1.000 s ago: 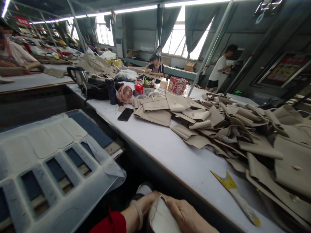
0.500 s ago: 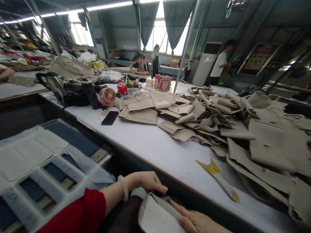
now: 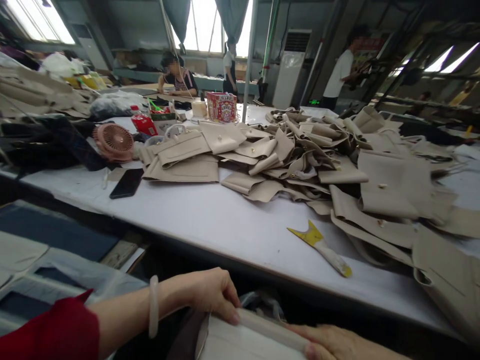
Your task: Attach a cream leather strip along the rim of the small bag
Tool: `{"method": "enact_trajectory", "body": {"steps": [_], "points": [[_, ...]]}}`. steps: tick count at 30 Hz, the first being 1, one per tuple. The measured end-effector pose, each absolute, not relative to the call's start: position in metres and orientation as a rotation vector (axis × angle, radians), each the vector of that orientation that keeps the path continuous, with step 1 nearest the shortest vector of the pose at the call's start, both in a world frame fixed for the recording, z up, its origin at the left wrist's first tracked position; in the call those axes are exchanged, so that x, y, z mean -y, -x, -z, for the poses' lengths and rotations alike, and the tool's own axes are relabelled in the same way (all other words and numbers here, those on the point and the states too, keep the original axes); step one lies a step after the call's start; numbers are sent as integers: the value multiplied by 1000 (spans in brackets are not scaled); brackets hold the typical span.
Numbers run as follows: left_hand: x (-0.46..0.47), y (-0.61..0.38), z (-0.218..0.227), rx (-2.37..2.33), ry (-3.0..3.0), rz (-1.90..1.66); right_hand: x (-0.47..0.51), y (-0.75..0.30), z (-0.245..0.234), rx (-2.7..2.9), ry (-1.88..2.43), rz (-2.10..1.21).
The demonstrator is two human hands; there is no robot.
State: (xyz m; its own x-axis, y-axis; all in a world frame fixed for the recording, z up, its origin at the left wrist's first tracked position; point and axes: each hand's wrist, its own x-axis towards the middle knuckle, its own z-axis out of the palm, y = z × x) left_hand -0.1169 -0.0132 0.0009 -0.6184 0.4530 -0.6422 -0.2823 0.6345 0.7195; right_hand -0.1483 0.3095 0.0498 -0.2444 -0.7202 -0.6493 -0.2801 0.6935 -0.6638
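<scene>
The left hand (image 3: 210, 295) is closed on the upper left edge of a white leather piece (image 3: 247, 340), with the fingertips curled over the rolled rim. The right hand (image 3: 337, 345) grips the same rim at its right end, thumb on top; only part of this hand is in view at the bottom margin. The white leather piece lies between the two hands, below the near edge of the worktop (image 3: 232, 220) and close to the body, its flat face turned up. A pale bangle (image 3: 153, 307) sits on the left wrist, next to a red sleeve (image 3: 41, 332). On the worktop, just beyond the right hand, lies a yellow-tipped scraper (image 3: 320, 245), well apart from both hands. Past the scraper, a large heap of beige cut pieces (image 3: 322, 155) covers the right and far parts of the worktop. To the left of the heap lie a black phone (image 3: 126, 183) and, just behind the phone, a small pink fan (image 3: 114, 141). A red patterned box (image 3: 222, 106) stands at the far side of the worktop. Beyond the worktop, three people are present near the windows. Left of the worktop, below its level, lies a padded sheet with dark cutouts (image 3: 56, 260).
</scene>
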Motion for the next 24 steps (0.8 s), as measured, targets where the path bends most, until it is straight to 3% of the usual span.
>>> {"method": "enact_trajectory", "body": {"steps": [12,18,21,24], "points": [[1,124,-13,-2220,-294,-836,-246,143,-30,-1859,985,490],[-10,108,-26,-2455,-310,-829,-243,129,-15,-2076,1002,740],[-23,87,-32,-2635,-377,-897,-271,122,-7,-2299,844,867],[-44,57,-30,-2686,-393,-1031,-317,94,20,-2557,181,1421]]}}
